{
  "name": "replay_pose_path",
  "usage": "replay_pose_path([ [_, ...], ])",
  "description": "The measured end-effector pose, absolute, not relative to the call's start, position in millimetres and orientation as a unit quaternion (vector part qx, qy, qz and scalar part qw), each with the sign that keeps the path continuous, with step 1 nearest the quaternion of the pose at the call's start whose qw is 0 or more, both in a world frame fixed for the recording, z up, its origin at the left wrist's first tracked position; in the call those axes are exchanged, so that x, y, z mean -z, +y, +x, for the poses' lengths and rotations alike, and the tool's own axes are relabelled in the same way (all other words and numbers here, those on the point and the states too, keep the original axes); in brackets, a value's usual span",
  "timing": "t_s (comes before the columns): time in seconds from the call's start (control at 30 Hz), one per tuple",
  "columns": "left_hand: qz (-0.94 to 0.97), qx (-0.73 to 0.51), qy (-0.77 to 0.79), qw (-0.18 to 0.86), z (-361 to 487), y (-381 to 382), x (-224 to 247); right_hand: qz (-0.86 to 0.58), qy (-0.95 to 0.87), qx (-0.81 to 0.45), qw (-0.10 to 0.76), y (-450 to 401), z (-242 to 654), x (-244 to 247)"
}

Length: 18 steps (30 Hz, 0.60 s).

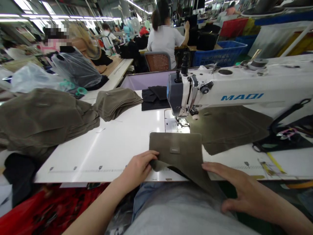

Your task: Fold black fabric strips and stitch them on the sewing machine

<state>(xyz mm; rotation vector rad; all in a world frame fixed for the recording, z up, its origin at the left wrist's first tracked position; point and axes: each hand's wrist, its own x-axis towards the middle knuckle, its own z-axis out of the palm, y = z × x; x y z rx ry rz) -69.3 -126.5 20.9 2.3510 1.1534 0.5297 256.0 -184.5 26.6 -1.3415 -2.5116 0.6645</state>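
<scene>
An olive fabric piece (187,147) with a small label lies at the front edge of the white sewing table (117,140), its lower part hanging toward my lap. My left hand (139,166) pinches its left edge, where a corner is folded up. On the right side, my right hand (241,186) has its fingers apart, the fingertips touching the fabric's right edge. Just behind the fabric is the needle area of the white sewing machine (239,85). Another olive piece (234,127) lies flat under the machine arm.
Stacks of olive fabric (46,111) and a smaller stack (116,101) lie on the left. Black pieces (155,98) are behind the needle. A person in a white shirt (162,44) sits beyond, near a blue crate (216,55).
</scene>
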Motion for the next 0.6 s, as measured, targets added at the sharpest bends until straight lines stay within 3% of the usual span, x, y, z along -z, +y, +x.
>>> replay_pose_path([
  [0.1,0.809,-0.245,0.486,0.224,-93,-131,-15,-0.454,-0.846,-0.255,0.114,-165,239,-20],
  [0.3,0.750,-0.278,0.541,0.261,-99,-124,-8,-0.522,-0.776,-0.262,0.239,-122,198,-12],
  [0.6,0.679,-0.289,0.637,0.224,-92,-97,9,-0.667,-0.633,-0.281,0.276,-106,176,0],
])
